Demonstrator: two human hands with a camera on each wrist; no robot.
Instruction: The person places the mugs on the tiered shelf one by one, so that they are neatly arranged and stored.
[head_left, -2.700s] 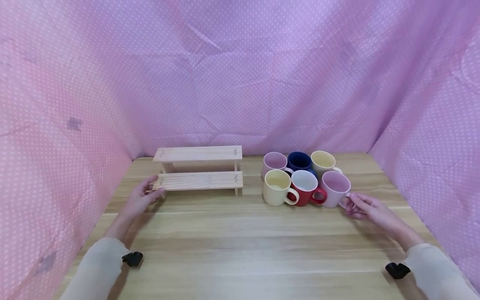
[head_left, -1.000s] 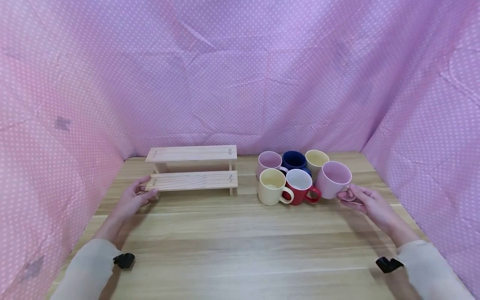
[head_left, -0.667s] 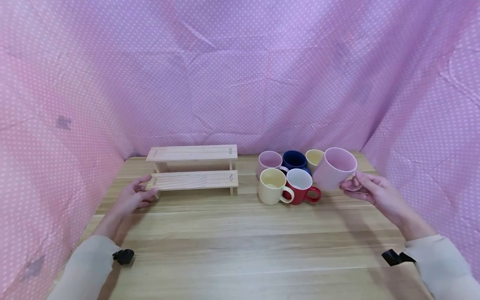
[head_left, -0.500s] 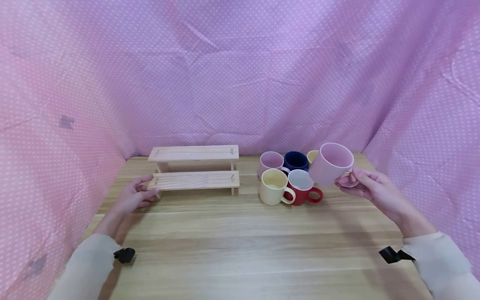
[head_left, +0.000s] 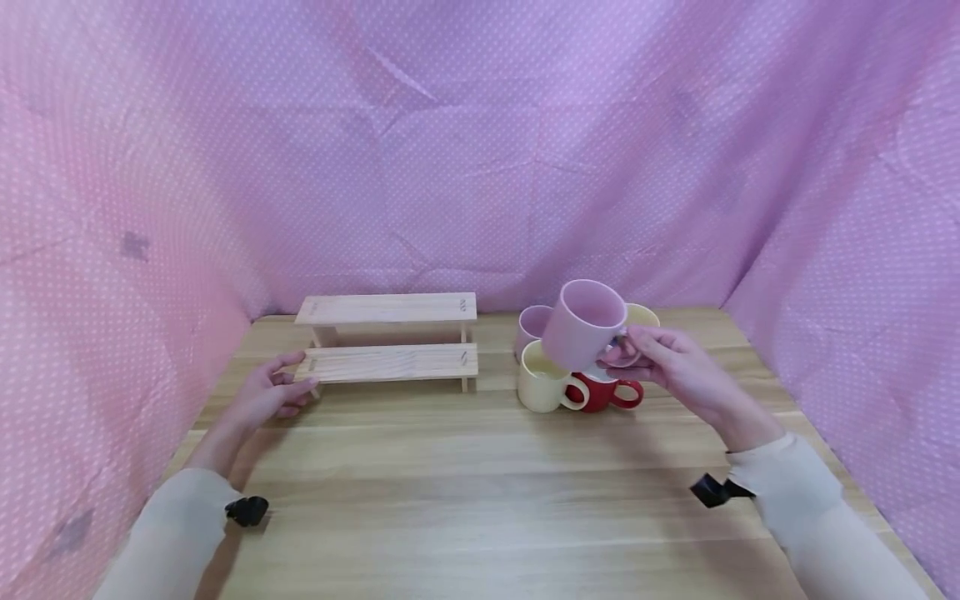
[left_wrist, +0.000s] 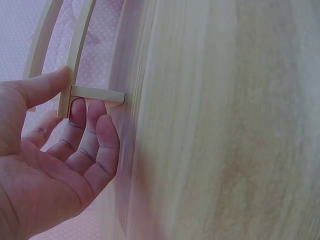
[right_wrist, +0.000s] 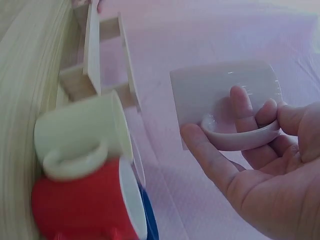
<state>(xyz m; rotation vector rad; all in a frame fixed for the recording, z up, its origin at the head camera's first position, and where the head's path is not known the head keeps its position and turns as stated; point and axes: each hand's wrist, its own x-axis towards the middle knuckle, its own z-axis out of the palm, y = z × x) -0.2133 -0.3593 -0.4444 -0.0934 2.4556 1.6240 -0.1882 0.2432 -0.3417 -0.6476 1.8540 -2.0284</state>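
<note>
My right hand (head_left: 678, 371) holds a pink mug (head_left: 577, 337) by its handle, lifted and tilted over the other mugs. Fingers pass through the handle in the right wrist view. Beneath it stand a cream mug (head_left: 542, 392) and a red mug (head_left: 597, 394) with a white inside, partly covered. A second pink mug (head_left: 529, 327) and a yellow mug (head_left: 643, 315) show behind. Only an edge of a blue mug (right_wrist: 150, 216) appears in the right wrist view. At the left, my left hand (head_left: 266, 392) pinches the lower board's end on a two-tier wooden rack (head_left: 390, 363), thumb above and fingers below.
The rack's upper board (head_left: 390, 308) stands behind and above the lower one. Pink dotted cloth (head_left: 480, 167) encloses the back and sides of the wooden table (head_left: 480, 483). Bare tabletop lies in front of the rack and mugs.
The right hand has raised the pink mug from the front right of the group and carried it left above the others. The left hand has stayed at the rack.
</note>
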